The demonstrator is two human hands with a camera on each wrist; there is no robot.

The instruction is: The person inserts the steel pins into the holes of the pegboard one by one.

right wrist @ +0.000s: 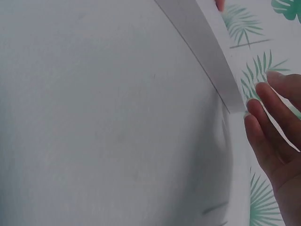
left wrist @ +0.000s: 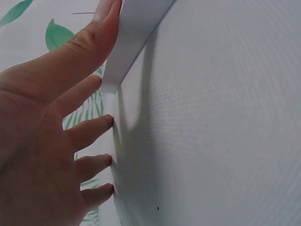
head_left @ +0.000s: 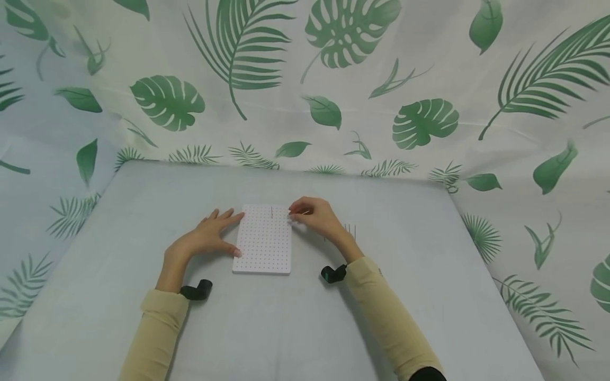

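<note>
A white pegboard (head_left: pixel 264 238) with rows of small holes lies flat on the table. One thin dark stick (head_left: pixel 272 212) stands upright near its far edge; it also shows as a thin line in both wrist views. My left hand (head_left: pixel 209 235) is spread along the board's left side, thumb (left wrist: pixel 106 23) and index fingertip at the edge. The other left fingers reach out past the board's corner. At the far right corner is my right hand (head_left: pixel 314 216), fingers loosely bent. In the right wrist view its fingers (right wrist: pixel 265 113) are apart, with nothing visible between them.
Several thin sticks (head_left: pixel 350 230) stand to the right of the board, partly hidden by my right wrist. Black wrist cameras (head_left: pixel 197 290) jut from both sleeves. The pale tabletop (head_left: pixel 267 328) meets a leaf-printed cloth (head_left: pixel 352 121) at the back and sides.
</note>
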